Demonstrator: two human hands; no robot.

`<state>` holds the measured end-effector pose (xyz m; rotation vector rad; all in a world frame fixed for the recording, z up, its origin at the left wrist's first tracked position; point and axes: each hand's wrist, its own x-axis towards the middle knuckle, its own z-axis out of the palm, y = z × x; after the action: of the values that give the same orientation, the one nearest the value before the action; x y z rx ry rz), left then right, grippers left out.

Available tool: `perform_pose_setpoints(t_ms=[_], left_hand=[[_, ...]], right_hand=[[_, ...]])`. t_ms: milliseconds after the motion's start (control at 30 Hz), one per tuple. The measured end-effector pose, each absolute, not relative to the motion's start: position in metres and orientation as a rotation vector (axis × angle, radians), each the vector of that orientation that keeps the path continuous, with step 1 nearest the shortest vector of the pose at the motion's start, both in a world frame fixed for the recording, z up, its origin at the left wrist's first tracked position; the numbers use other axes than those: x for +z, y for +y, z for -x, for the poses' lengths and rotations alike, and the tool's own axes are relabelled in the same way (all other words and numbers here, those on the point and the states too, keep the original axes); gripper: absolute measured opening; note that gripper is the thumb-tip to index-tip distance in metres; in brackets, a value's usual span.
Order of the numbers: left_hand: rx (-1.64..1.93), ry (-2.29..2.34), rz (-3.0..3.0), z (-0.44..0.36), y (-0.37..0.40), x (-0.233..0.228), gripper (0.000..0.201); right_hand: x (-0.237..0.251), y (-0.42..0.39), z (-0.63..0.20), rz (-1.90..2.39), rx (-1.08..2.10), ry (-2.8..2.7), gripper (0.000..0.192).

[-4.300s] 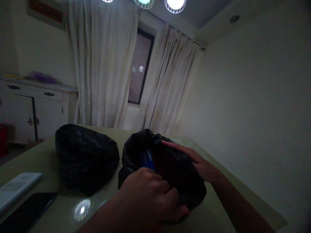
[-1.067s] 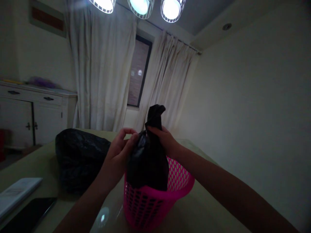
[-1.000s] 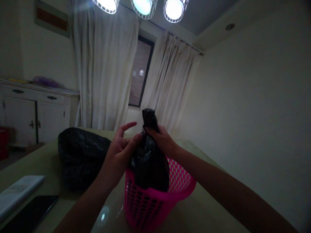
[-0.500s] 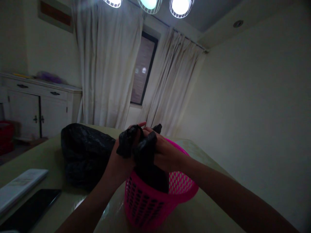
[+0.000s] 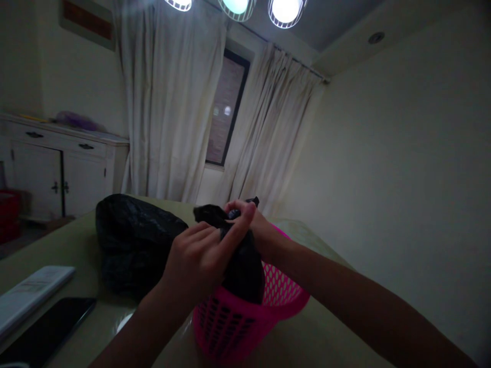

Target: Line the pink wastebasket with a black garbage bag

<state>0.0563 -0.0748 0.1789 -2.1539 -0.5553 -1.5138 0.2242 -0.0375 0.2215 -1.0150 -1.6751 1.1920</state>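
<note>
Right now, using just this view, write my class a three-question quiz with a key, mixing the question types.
1. True or false: one black plastic bag rests on the table, to the left of the pink basket in the picture.

2. Which thing lies beside the black phone?
a) a purple bundle
b) a flat white box-like item
c) a red container

3. Fill in: the left hand and right hand meet at the upper part of a second black bag, which reaches down inside the ____.

Key: 1. True. 2. b. 3. Pink basket.
</note>
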Motion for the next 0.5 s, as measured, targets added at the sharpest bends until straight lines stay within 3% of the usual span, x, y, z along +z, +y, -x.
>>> perform_pose_setpoints(t_ms=[133, 233, 400, 500], left_hand=[[-1.428, -0.389, 2.218, -0.054, -0.074, 0.18, 0.058], [-1.484, -0.348, 2.366, -0.055, -0.075, 0.18, 0.058], [-1.664, -0.381, 2.592, -0.051, -0.077, 0.183, 0.062], [-1.743, -0.519, 2.572, -0.046, -0.078, 0.184, 0.062]], right_hand=[[0.224, -0.026, -0.239, 0.94, 1.205, -2.025, 0.026], [0.234, -0.023, -0.246, 0.868, 1.153, -2.285, 0.009], [0.255, -0.036, -0.25, 0.847, 1.064, -2.446, 0.023], [0.26, -0.045, -0.252, 0.912, 1.165, -2.351, 0.016]])
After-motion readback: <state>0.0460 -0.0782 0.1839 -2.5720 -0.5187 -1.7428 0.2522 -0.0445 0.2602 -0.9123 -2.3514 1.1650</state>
